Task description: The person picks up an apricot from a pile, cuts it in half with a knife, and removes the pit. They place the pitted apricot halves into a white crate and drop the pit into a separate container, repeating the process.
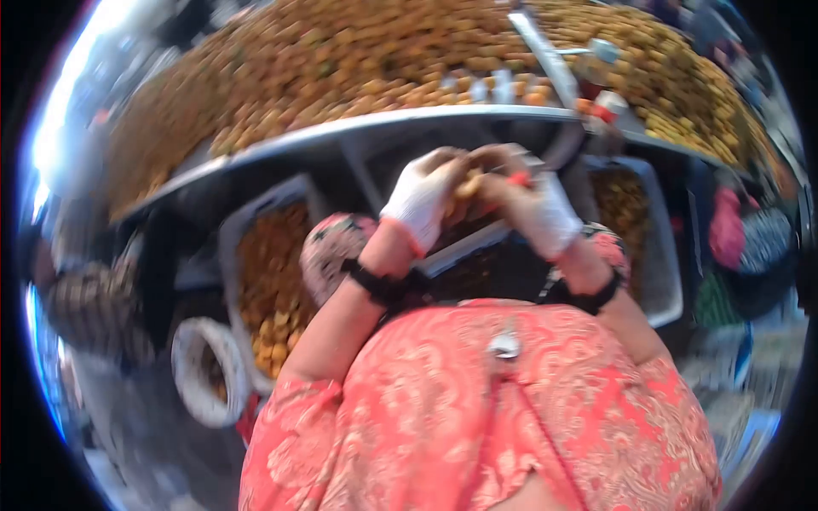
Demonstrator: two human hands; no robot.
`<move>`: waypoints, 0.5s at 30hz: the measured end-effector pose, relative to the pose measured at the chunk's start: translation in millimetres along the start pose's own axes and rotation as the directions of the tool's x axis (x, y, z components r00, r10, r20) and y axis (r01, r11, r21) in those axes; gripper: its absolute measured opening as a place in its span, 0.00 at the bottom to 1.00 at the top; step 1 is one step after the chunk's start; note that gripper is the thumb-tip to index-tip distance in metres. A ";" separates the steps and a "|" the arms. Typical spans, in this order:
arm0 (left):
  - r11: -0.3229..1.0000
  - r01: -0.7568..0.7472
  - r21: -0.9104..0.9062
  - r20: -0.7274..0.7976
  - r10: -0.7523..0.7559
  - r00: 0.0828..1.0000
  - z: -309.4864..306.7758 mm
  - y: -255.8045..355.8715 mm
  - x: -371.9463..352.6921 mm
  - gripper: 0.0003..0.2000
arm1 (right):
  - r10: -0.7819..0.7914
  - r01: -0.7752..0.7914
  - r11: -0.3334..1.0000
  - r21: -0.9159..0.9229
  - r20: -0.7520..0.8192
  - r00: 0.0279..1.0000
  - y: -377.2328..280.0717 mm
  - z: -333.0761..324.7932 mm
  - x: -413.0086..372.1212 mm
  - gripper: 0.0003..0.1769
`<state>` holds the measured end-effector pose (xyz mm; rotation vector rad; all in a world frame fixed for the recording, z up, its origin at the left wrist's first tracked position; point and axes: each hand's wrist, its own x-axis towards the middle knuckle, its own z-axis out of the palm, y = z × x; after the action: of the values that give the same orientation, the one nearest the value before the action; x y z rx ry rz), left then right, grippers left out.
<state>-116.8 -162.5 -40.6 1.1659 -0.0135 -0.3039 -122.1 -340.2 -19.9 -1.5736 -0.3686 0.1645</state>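
Observation:
My left hand (429,189), in a white glove with bare fingertips, is closed on a small yellow-orange fruit (467,185) in front of my chest. Facing it, my right hand (532,203) wears a similar white glove and has its fingers curled round a small tool with red on it (518,178). Both hands meet at the fruit, just below the table's edge. Motion blur hides the tool's exact kind and where it touches the fruit.
A table with a pale metal rim (383,119) bears a large heap of small orange-brown fruit (341,60). Beside my knees stand a left crate (230,234) and a right crate (669,255) of fruit pieces. A white bucket (183,366) stands lower left. People sit nearby.

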 end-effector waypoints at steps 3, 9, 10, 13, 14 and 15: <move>0.987 -0.159 0.012 -0.259 0.157 0.953 -37.3 28.4 -34.2 0.09 | 0.056 -0.057 0.998 -0.024 -0.026 0.998 -19.2 4.7 -7.4 0.16; 0.892 -0.035 0.450 -0.707 0.380 0.596 -195.9 49.8 -113.6 0.10 | 0.287 -0.295 0.951 -0.091 -0.094 0.953 -12.0 -5.6 -9.5 0.10; 0.798 0.135 0.587 -0.722 0.442 0.532 -235.9 45.5 -124.9 0.10 | 0.289 -0.299 0.951 -0.084 -0.110 0.951 -10.5 -5.0 -9.9 0.10; 0.313 0.530 0.788 -0.539 0.767 0.348 -293.7 64.5 -149.3 0.11 | 0.125 -0.133 0.989 -0.060 -0.123 0.984 11.2 -10.5 -5.4 0.10; 0.391 0.306 0.868 -0.488 0.781 0.389 -308.0 80.2 -151.0 0.10 | 0.087 -0.088 0.996 0.005 -0.134 0.987 25.6 -13.6 -2.3 0.10; 0.625 0.047 0.779 -0.603 0.727 0.329 -324.8 96.0 -137.7 0.08 | 0.093 -0.094 0.996 -0.006 -0.117 0.989 27.0 -16.6 -3.0 0.10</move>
<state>-172.7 198.1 -63.0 1.9269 0.6274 0.9473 -115.9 -356.8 -46.3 -1.6049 -0.2051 0.1423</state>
